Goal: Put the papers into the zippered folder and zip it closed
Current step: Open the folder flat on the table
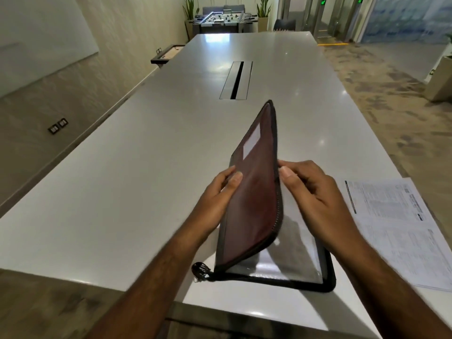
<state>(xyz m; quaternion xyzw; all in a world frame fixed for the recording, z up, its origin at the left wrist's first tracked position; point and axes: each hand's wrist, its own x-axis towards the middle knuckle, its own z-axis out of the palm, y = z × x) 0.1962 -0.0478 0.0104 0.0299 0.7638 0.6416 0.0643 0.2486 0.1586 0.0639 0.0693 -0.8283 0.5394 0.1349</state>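
The zippered folder [254, 192] lies unzipped at the near edge of the table [122, 179], its dark red upper flap lifted. The left hand [215, 201] pinches that flap's left edge; the right hand [315, 194] pinches its zipper edge. The papers [401, 228] lie flat just right of the right hand

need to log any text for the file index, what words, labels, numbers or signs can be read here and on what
Nothing can be read.
papers: dense print and dark header bars, too small and blurred.
zippered folder: pale label patch, no text legible.
green signs above the far doors: glowing symbols, no words legible.
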